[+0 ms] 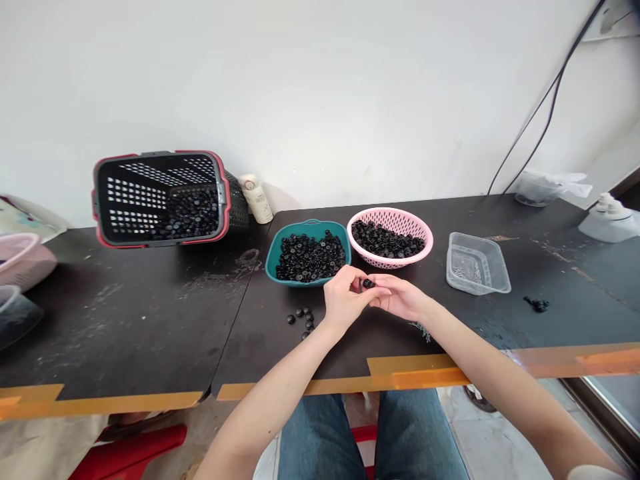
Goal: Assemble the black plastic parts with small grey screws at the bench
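Note:
My left hand (344, 298) and my right hand (400, 297) meet over the black table (150, 320), fingers pinched together around a small black round part (369, 284). Just beyond them stands a teal bowl (273, 257) full of the same black parts. To its right is a pink colander (395, 217), also holding black parts. Several loose black parts (301, 316) lie on the table to the left of my left hand.
A clear plastic tray (477, 265) sits right of the colander. A black basket with red rim (160, 198) lies tipped at the back left, black parts inside. A white bottle (256, 197) leans by the wall. Small black bits (537, 304) lie at right. Cables hang at the right.

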Tool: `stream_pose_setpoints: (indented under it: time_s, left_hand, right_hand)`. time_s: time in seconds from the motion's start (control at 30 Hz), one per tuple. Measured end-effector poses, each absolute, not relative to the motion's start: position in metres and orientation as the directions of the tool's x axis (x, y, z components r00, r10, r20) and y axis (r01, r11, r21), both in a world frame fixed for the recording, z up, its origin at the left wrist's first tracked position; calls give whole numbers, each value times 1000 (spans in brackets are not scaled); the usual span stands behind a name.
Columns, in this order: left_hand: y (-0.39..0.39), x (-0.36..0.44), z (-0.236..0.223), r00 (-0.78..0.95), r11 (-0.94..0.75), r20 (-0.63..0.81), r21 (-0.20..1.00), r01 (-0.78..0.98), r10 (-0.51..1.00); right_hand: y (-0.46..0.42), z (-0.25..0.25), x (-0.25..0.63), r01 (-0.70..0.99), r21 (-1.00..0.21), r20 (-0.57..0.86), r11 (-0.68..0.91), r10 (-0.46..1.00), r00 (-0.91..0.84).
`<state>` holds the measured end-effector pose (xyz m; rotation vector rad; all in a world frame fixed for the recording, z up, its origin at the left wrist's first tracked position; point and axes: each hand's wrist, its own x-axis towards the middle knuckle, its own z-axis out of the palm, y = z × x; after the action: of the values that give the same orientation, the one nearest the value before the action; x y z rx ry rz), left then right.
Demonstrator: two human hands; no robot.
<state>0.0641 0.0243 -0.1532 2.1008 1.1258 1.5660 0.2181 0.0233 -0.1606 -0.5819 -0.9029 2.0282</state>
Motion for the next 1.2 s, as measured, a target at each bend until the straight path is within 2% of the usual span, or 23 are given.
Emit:
stream_pose_setpoints:
  time_s: [0.13,0.27,0.47,0.63,0.7,0.83,0.93,1.07,1.2]
  left_hand:
    - [24,65,-154,84,-658,689,638,401,720]
    - [26,62,-152,115,-670,683,646,365,721]
    - [33,56,-151,254,-771,730,575,274,635]
    - [36,56,-154,243,-795,761,537,283,601]
    - [36,56,-155,206,-801,784,521,294,586]
    - [35,56,-155,158,-797,800,512,320,578]
    - [34,57,-155,140,-798,810,504,332,570]
    - [33,58,-156,125,-798,818,495,345,562]
    - [31,60,-158,122,-793,818,492,359,563]
  right_hand:
    - [24,-167,216,-479,-767,-106,-428,820,-563]
    - [24,-167,214,-487,-799,-50,-353,846,-531]
    - [25,-162,218,-527,-817,11,-234,907,-420]
    - [27,-163,218,-510,-837,16,-198,923,-385]
    - [26,-161,217,-467,-878,62,-103,944,-325]
    - [24,-156,217,-327,-922,257,206,959,-121]
    - [21,-155,217,-205,-916,369,345,925,-92]
    - [17,-156,216,-108,-893,440,436,898,-15]
    - [15,-156,213,-201,-894,403,400,915,28]
